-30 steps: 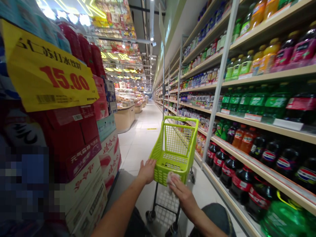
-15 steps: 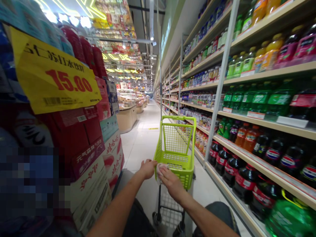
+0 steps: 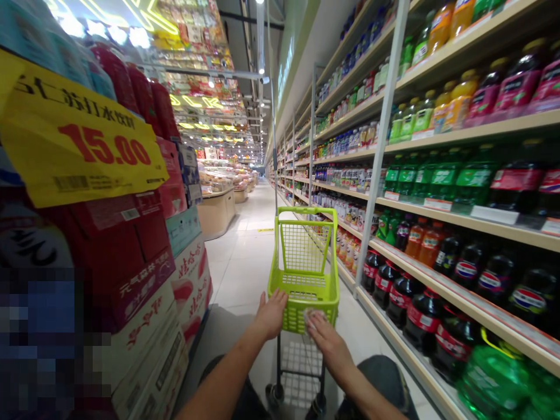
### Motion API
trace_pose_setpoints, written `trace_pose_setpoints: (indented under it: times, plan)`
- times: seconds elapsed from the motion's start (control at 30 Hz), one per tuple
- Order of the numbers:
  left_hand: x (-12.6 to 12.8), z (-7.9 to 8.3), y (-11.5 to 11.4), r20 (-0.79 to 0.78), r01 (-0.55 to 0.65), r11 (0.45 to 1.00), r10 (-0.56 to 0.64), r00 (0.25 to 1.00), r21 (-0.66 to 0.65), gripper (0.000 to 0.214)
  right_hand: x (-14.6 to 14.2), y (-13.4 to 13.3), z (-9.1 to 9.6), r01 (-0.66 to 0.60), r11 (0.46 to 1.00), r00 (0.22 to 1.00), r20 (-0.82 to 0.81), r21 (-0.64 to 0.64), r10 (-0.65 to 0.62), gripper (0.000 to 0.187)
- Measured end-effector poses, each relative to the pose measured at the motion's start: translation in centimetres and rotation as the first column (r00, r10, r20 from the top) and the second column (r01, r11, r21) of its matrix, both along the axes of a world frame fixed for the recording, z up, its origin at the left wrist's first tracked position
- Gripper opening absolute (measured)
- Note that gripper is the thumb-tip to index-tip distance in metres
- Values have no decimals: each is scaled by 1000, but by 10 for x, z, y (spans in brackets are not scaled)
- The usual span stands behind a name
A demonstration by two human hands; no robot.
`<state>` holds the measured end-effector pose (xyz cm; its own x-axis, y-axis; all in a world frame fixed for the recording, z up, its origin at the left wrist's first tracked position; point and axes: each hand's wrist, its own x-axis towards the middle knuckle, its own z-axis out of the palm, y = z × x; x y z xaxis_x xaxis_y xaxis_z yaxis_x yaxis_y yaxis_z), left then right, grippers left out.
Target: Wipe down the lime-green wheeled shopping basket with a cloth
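A small lime-green shopping cart stands in the aisle in front of me, its basket holding nothing that I can see. My left hand rests on the basket's near left corner, fingers curled over the rim. My right hand presses a small white cloth against the basket's near wall. Both forearms reach up from the bottom edge. My knee shows at the bottom right.
Shelves of soft-drink bottles run along the right side. On the left rises a stack of red and white drink cartons with a yellow 15.00 price sign. A tiled aisle floor stretches ahead towards display counters.
My right hand with the cloth slid left along the basket's near wall, then back to the right. The cart turned slightly and my left hand shifted on the corner.
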<state>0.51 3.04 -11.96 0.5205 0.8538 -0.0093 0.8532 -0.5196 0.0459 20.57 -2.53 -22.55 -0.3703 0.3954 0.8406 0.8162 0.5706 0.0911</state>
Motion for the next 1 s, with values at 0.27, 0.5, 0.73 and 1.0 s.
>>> trace_pose_setpoints:
  times: [0.27,0.5,0.73,1.0]
  plan:
    - [19,-26,-18,-10,-46,992,48,999,116,78,19,-10,11,68,998,996,-64,-13,-69,46]
    - [10,-57,-36,-7,-35,982,37,999,183,78,15,-15,-14,41,996,997,-69,-80,-46,48]
    - [2,-66,-36,15,-103,987,102,995,124,77,22,-15,7,92,988,983,-149,-121,-110,58]
    - [5,-46,-29,115,-95,977,74,991,188,79,27,-16,-4,77,988,993,-79,-132,-88,53]
